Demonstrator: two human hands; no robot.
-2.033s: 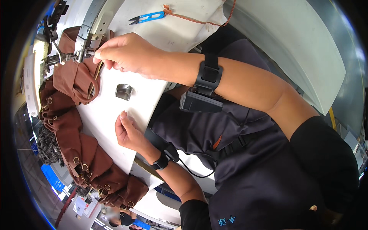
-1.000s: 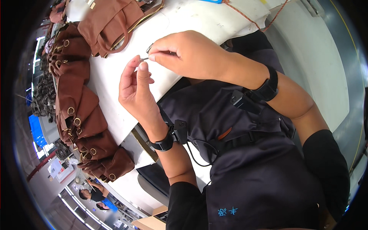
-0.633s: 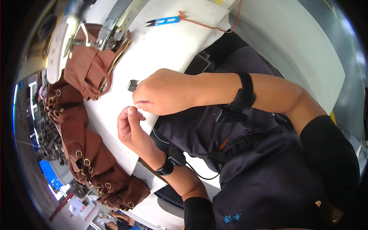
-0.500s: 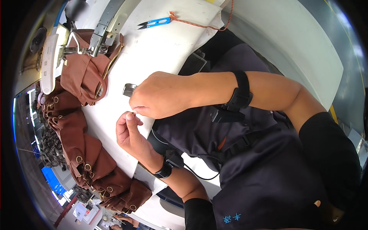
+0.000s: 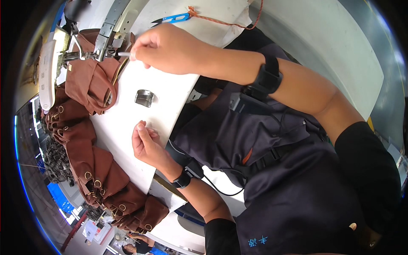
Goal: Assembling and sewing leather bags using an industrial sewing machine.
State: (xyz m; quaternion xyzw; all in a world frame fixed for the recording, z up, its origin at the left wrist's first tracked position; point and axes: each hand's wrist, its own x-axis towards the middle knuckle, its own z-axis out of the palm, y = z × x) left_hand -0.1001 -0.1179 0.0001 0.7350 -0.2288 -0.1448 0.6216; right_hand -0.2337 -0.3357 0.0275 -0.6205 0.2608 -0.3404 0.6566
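Observation:
My right hand is raised at the sewing machine, thumb and fingers pinched together. A short pale rod projects from its fingertips to the machine's needle area; its kind is unclear. Below in the picture, over the white table, my left hand is closed, thumb pressed to forefinger. Whatever it may hold is too small to make out. A dark, shiny curved piece lies on the table between the hands. Under the machine sits a brown bag with a loop handle and a zip.
Several brown bags with gold-coloured rings line the table's far edge. Blue thread snips on an orange cord lie at the top. A light grey panel curves along the right. A person is at the lower edge.
My right hand has moved up and left, away from my left hand, to the sewing machine. The dark curved piece now shows fully. My left hand has barely moved.

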